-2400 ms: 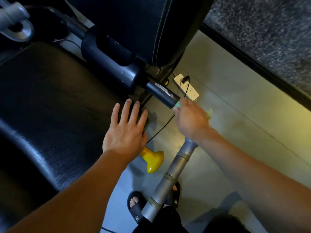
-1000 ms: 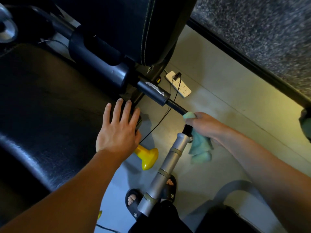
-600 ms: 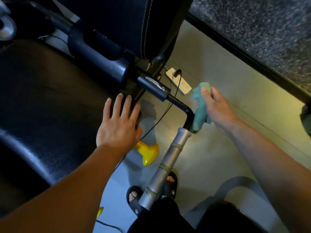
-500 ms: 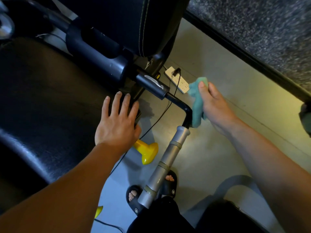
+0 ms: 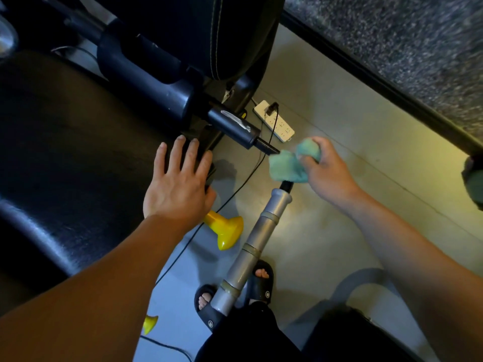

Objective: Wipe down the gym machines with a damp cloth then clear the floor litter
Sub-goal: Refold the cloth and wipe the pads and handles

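Note:
My right hand (image 5: pixel 326 171) grips a teal cloth (image 5: pixel 287 165), which is wrapped over the bend of the machine's thin black bar (image 5: pixel 264 147), just above the grey handle grip (image 5: pixel 257 241). My left hand (image 5: pixel 177 189) lies flat, fingers spread, on the right edge of the black padded seat (image 5: pixel 65 152). The black backrest pad (image 5: pixel 203 30) rises behind the seat. The bar's bend is hidden under the cloth.
A white power strip (image 5: pixel 281 126) with a black plug lies on the pale floor; its cable (image 5: pixel 235 190) runs past a yellow dumbbell (image 5: pixel 224 231). My feet in black sandals (image 5: pixel 258 280) stand beside the grip. A dark speckled wall (image 5: pixel 392 35) borders the right.
My right hand carried the cloth from the bar's far side onto its bend and bunched it there. The left hand has stayed on the seat.

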